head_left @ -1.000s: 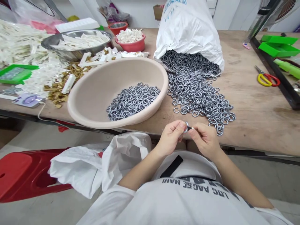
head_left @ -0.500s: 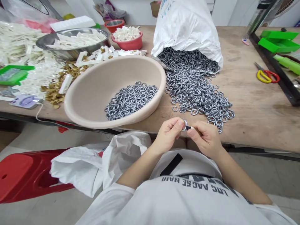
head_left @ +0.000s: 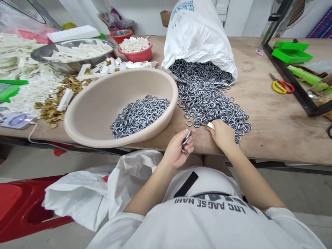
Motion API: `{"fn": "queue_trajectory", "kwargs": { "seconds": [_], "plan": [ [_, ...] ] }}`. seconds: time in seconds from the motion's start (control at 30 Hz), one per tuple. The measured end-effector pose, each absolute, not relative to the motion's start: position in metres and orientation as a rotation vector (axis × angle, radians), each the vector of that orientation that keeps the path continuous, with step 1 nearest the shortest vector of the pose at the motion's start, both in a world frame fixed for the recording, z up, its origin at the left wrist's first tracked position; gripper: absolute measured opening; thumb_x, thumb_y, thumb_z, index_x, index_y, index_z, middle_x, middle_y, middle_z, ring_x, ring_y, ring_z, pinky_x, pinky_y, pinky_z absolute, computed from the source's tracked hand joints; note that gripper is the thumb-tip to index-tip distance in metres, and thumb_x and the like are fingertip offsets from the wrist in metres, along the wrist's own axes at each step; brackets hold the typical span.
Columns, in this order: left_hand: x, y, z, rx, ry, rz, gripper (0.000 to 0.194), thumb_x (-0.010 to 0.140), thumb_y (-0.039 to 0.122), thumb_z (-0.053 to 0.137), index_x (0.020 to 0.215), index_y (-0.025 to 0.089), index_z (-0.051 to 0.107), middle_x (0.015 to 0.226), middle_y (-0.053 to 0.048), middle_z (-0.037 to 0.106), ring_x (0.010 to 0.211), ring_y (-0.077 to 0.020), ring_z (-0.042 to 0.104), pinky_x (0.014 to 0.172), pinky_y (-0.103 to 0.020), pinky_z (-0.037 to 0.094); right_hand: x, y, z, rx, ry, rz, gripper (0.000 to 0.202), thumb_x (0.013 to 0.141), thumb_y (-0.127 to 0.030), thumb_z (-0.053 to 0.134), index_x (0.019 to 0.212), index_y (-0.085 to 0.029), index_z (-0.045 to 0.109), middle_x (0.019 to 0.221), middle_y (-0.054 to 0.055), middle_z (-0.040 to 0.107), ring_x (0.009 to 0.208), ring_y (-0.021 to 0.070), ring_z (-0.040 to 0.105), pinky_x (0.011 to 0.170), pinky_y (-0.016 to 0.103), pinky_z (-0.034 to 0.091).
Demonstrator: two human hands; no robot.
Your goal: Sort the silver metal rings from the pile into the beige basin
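Observation:
My left hand [head_left: 178,149] is closed around grey rings [head_left: 186,137] just in front of the table edge; how many it holds is partly hidden. In my right hand [head_left: 222,135] is a small flat tool with a whitish body [head_left: 211,125] and a dark tip, pointing left. That hand rests at the near edge of a heap of loose grey rings [head_left: 207,100] and touches some of them. The heap spills from a white sack [head_left: 199,38] lying on its side. To the left, a big beige basin [head_left: 88,107] holds a pile of similar rings [head_left: 140,116].
Scissors [head_left: 282,87] with yellow and red handles lie at right, near a dark metal frame [head_left: 298,91] and green trays [head_left: 293,55]. White strips fill a steel bowl [head_left: 77,64] at back left. A red stool [head_left: 23,204] and white bag [head_left: 83,193] are below the table.
My hands have separated. The right one has moved forward to the ring heap with the small tool, while the left has lowered slightly with rings. The view has shifted slightly.

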State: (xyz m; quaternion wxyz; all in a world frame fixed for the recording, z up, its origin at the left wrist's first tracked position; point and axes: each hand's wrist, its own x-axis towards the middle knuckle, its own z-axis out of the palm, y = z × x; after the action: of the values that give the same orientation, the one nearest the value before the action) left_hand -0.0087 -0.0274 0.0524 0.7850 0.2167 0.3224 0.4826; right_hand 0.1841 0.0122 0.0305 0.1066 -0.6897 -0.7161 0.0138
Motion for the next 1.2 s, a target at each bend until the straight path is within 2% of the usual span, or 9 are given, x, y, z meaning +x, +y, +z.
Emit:
{"fn": "queue_trajectory", "kwargs": {
  "seconds": [0.13, 0.27, 0.4, 0.5, 0.6, 0.7, 0.83, 0.97, 1.2],
  "plan": [
    [-0.013, -0.023, 0.047, 0.292, 0.615, 1.038, 0.009, 0.082, 0.021, 0.063, 0.09, 0.017, 0.062, 0.074, 0.002, 0.051, 0.055, -0.0056, 0.047, 0.046, -0.015, 0.04, 0.191, 0.014, 0.03, -1.962, -2.052, 0.092, 0.023, 0.098, -0.039, 0.053, 0.097, -0.022, 0.069, 0.098, 0.007, 0.068, 0.08, 0.0227, 0.063, 0.062, 0.031, 0.031],
    [-0.009, -0.021, 0.047, 0.268, 0.648, 1.023, 0.016, 0.083, 0.03, 0.064, 0.08, 0.016, 0.055, 0.085, -0.001, 0.058, 0.059, -0.0072, 0.053, 0.043, -0.016, 0.041, 0.2, 0.014, 0.029, -1.717, -1.883, 0.355, 0.024, 0.096, -0.036, 0.055, 0.085, -0.02, 0.071, 0.085, 0.004, 0.062, 0.079, 0.0197, 0.058, 0.068, 0.031, 0.035],
    [0.006, -0.025, 0.047, 0.42, 0.761, 1.048, 0.03, 0.083, 0.038, 0.071, 0.078, 0.017, 0.051, 0.08, 0.002, 0.056, 0.051, -0.0036, 0.046, 0.036, -0.012, 0.025, 0.198, 0.003, 0.036, -1.333, -1.584, 0.914, 0.029, 0.091, -0.044, 0.063, 0.077, -0.019, 0.068, 0.07, -0.001, 0.053, 0.068, 0.0141, 0.049, 0.064, 0.028, 0.037],
    [0.018, -0.032, 0.046, 0.667, 0.832, 1.111, 0.032, 0.085, 0.045, 0.07, 0.085, 0.018, 0.054, 0.07, 0.005, 0.05, 0.046, -0.0022, 0.038, 0.037, -0.013, 0.021, 0.189, -0.013, 0.047, -1.144, -1.418, 1.341, 0.03, 0.084, -0.048, 0.071, 0.08, -0.018, 0.068, 0.065, -0.004, 0.051, 0.058, 0.0102, 0.042, 0.054, 0.025, 0.034],
    [0.025, -0.039, 0.044, 0.825, 0.807, 1.113, 0.035, 0.085, 0.052, 0.069, 0.091, 0.019, 0.056, 0.064, 0.007, 0.047, 0.043, -0.0017, 0.033, 0.039, -0.014, 0.021, 0.18, -0.026, 0.055, -1.065, -1.308, 1.541, 0.033, 0.075, -0.046, 0.081, 0.077, -0.018, 0.064, 0.063, -0.005, 0.053, 0.053, 0.008, 0.041, 0.049, 0.023, 0.032],
    [0.028, -0.043, 0.043, 0.834, 0.793, 1.117, 0.038, 0.083, 0.054, 0.071, 0.087, 0.02, 0.053, 0.062, 0.008, 0.045, 0.042, -0.0018, 0.033, 0.039, -0.015, 0.022, 0.172, -0.034, 0.056, -1.033, -1.225, 1.566, 0.041, 0.067, -0.045, 0.088, 0.068, -0.02, 0.055, 0.056, -0.007, 0.05, 0.049, 0.0073, 0.04, 0.047, 0.022, 0.031],
    [0.026, -0.045, 0.042, 0.802, 0.801, 1.069, 0.042, 0.083, 0.056, 0.069, 0.08, 0.019, 0.051, 0.061, 0.007, 0.045, 0.042, -0.0029, 0.034, 0.039, -0.017, 0.019, 0.163, -0.041, 0.052, -1.028, -1.189, 1.47, 0.041, 0.07, -0.051, 0.084, 0.073, -0.02, 0.057, 0.061, -0.006, 0.054, 0.052, 0.0085, 0.043, 0.048, 0.022, 0.032],
    [0.024, -0.046, 0.043, 0.809, 0.798, 1.034, 0.042, 0.085, 0.056, 0.066, 0.077, 0.017, 0.051, 0.057, 0.006, 0.044, 0.042, -0.0036, 0.033, 0.04, -0.017, 0.02, 0.158, -0.045, 0.05, -1.066, -1.235, 1.306, 0.045, 0.07, -0.053, 0.084, 0.068, -0.02, 0.053, 0.061, -0.007, 0.045, 0.055, 0.0082, 0.037, 0.051, 0.023, 0.031],
    [0.02, -0.049, 0.05, 0.687, 0.75, 0.986, 0.044, 0.083, 0.053, 0.07, 0.071, 0.017, 0.047, 0.058, 0.005, 0.044, 0.042, -0.0024, 0.033, 0.039, -0.016, 0.018, 0.167, -0.046, 0.053, -1.155, -1.48, 1.048, 0.044, 0.09, -0.063, 0.057, 0.077, -0.022, 0.055, 0.064, -0.004, 0.047, 0.06, 0.0124, 0.043, 0.059, 0.027, 0.034]
  ]
}}
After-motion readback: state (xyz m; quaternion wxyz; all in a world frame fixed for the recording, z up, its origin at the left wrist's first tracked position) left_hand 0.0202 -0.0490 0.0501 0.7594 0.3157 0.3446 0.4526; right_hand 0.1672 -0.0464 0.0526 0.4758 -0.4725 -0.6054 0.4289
